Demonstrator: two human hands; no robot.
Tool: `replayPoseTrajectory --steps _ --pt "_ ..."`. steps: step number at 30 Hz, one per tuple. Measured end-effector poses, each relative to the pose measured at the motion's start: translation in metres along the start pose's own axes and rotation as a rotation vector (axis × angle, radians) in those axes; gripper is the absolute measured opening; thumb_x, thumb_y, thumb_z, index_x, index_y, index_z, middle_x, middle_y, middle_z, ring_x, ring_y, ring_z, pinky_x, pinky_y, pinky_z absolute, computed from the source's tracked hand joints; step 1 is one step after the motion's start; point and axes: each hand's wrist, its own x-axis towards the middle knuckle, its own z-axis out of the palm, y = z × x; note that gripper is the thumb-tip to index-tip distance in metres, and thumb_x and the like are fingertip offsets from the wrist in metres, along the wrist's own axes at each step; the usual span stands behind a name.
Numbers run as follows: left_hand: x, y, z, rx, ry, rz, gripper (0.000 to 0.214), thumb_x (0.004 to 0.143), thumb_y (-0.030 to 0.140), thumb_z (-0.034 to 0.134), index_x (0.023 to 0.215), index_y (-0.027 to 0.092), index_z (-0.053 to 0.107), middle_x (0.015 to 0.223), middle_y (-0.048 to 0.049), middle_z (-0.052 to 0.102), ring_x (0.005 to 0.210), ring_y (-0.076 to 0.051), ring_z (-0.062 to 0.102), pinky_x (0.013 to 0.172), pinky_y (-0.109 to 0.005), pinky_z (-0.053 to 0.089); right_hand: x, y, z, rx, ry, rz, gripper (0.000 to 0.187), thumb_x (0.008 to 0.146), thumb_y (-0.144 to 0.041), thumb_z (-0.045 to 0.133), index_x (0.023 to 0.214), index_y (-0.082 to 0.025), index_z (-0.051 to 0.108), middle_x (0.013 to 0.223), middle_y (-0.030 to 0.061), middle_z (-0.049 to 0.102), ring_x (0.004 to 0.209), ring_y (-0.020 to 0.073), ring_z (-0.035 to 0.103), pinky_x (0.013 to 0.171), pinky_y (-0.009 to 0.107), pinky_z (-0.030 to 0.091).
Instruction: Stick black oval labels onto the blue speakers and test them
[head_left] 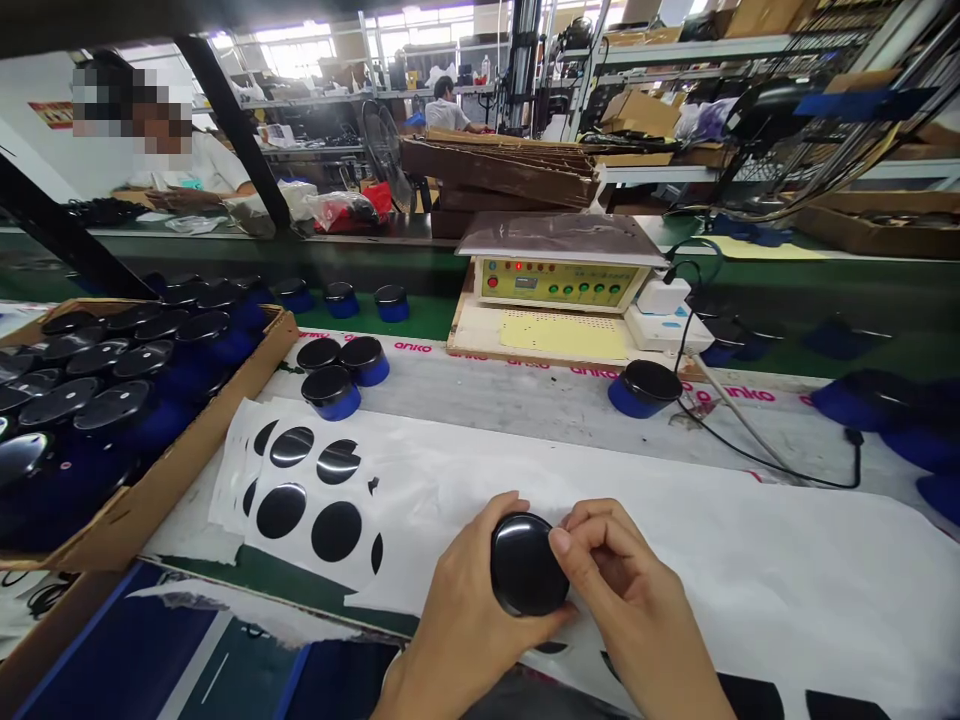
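A round puck-shaped device with a glossy black top [526, 565] sits between both my hands near the front edge of the bench. My left hand [465, 610] wraps its left side, fingers curled around it. My right hand [630, 590] pinches its right rim with thumb and fingertips. The device rests over a white sheet [675, 530]. To the left lies a backing sheet with several round black stickers [311, 490].
A cardboard box [187, 450] full of blue-and-black devices stands at left. Three more devices [341, 372] sit behind the stickers, another [643, 388] with a black cable at right. A yellow-faced tester [559, 283] stands behind. A person sits across the green conveyor.
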Motion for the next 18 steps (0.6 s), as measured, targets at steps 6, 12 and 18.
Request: replayPoseTrajectory --steps 6,12,18 --pt "-0.0015 0.0049 0.0011 -0.036 0.047 -0.029 0.071 0.058 0.020 0.079 0.121 0.029 0.048 0.121 0.0016 0.062 0.108 -0.022 0.060 0.095 -0.037 0.046 -0.0020 -0.0013 -0.0013 -0.155 0.020 -0.090 0.022 0.091 -0.032 0.054 0.070 -0.023 0.052 0.083 0.0001 0.050 0.078 0.0146 0.054 0.069 0.025 0.044" --pt "-0.0016 0.0025 0.0013 -0.034 0.040 0.007 0.070 0.060 0.018 0.076 0.122 0.029 0.047 0.122 0.0020 0.061 0.109 -0.021 0.060 0.096 -0.037 0.046 -0.0035 -0.0059 0.0004 -0.316 0.060 -0.178 0.022 0.091 -0.029 0.052 0.070 -0.023 0.050 0.081 -0.0002 0.050 0.073 0.0138 0.054 0.061 0.023 0.043" --pt "-0.0018 0.0043 0.0018 -0.029 0.053 -0.011 0.069 0.059 0.019 0.075 0.122 0.028 0.049 0.120 0.0000 0.062 0.107 -0.023 0.061 0.097 -0.041 0.047 -0.0045 -0.0074 0.0023 -0.411 0.106 -0.298 0.019 0.092 -0.026 0.050 0.074 -0.024 0.049 0.081 0.0000 0.049 0.071 0.0143 0.054 0.060 0.024 0.044"
